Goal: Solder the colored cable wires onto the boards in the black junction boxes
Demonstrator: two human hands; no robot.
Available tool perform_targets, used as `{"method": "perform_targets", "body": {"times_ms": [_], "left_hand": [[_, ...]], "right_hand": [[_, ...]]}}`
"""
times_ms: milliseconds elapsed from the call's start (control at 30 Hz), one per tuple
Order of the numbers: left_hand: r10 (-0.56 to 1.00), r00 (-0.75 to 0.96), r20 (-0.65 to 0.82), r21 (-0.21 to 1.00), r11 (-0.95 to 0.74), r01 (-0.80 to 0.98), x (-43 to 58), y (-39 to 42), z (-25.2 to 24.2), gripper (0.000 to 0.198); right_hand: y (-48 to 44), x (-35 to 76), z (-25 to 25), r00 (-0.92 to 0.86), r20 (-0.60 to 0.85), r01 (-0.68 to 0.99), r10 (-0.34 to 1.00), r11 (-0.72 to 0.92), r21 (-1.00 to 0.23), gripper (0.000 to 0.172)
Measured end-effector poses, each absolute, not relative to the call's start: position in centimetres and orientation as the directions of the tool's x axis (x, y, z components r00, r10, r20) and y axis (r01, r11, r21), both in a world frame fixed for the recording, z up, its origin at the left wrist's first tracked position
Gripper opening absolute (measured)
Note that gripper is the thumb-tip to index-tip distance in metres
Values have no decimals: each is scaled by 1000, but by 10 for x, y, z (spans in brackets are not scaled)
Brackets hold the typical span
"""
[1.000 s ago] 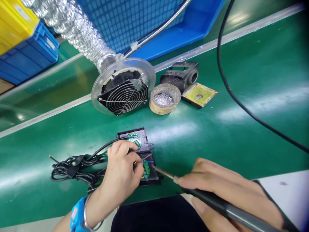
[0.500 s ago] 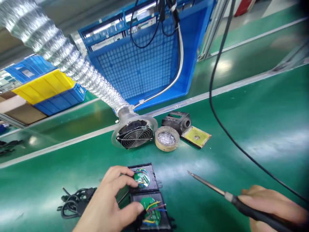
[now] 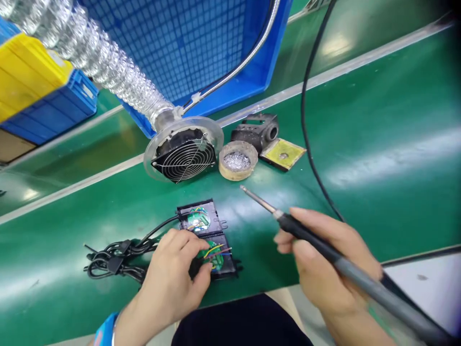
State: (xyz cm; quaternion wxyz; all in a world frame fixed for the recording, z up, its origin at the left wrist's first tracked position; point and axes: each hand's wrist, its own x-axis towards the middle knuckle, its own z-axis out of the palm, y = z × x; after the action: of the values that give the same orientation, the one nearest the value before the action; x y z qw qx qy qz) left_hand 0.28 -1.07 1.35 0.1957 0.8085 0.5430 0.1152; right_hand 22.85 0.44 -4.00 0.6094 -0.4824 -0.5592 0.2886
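My right hand (image 3: 324, 254) is closed around the dark handle of a soldering iron (image 3: 306, 233). The iron's tip points up and left, in the air just below the solder pot. At the left edge of the lower circuit board (image 3: 217, 259), my left hand (image 3: 176, 269) has its thumb and fingertips closed in; the fingers hide part of the board. Yellow, blue and dark red wires stick out over that board. It lies in one of two adjoining black plastic cases (image 3: 230, 266). The upper case holds another green board (image 3: 199, 219) with a black cable entering it.
Bundled black cables (image 3: 118, 259) lie left of the cases. Behind stand a fan hood (image 3: 187, 161) on a silver duct, a round pot of solder (image 3: 237, 161), an iron holder (image 3: 257, 132) and a yellow sponge tray (image 3: 284, 153). A black cord (image 3: 306, 105) hangs at right.
My left hand has moved from spanning both cases to the lower board, its fingers closing in. My right hand has brought the iron's tip left toward the solder pot. The view has tilted down.
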Motion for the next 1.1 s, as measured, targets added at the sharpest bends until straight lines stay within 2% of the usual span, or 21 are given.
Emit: {"method": "perform_targets", "body": {"times_ms": [100, 200, 400, 600, 767, 967, 1100], "left_hand": [[931, 365, 24, 376, -347, 859, 7, -11, 3, 16], [931, 358, 69, 358, -358, 862, 10, -8, -3, 9], [954, 277, 117, 450, -299, 841, 12, -4, -2, 8], [971, 235, 50, 520, -227, 824, 12, -4, 0, 9], [971, 237, 33, 537, -217, 815, 10, -5, 1, 11], [954, 301, 8, 445, -272, 853, 12, -4, 1, 10], [976, 205, 73, 365, -217, 905, 17, -6, -3, 11]], "right_hand": [[5, 214, -51, 117, 355, 167, 928, 334, -928, 37], [5, 202, -54, 9, 377, 237, 926, 365, -901, 31], [5, 195, -55, -94, 419, 291, 903, 428, -856, 28], [2, 190, -53, -161, 410, 314, 898, 440, -841, 26], [5, 182, -47, -146, 415, 291, 898, 440, -849, 25], [10, 179, -46, -166, 468, 277, 868, 496, -823, 26], [2, 205, -39, -78, 424, 359, 902, 422, -832, 28]]}}
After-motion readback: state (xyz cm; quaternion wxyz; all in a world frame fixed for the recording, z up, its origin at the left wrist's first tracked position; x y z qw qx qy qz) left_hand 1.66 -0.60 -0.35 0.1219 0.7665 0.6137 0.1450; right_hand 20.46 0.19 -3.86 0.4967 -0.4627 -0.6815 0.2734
